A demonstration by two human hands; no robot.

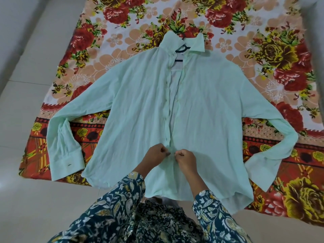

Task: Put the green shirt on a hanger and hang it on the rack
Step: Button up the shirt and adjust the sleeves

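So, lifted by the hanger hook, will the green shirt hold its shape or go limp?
Probably limp: the green shirt lies flat with fine wrinkles, so it looks thin and light. The hanger should hold only the shoulders; sleeves would likely dangle, the open front may gape.

Matt, creased cloth shirt [140,106] (floor [26,199] glossy tile)

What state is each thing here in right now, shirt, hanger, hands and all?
Green shirt: spread flat, sleeves out, front open above the hands.
Hanger: inside the collar, mostly hidden.
Left hand: pinching one front edge.
Right hand: pinching the other front edge.
Floral sheet: spread flat under the shirt.
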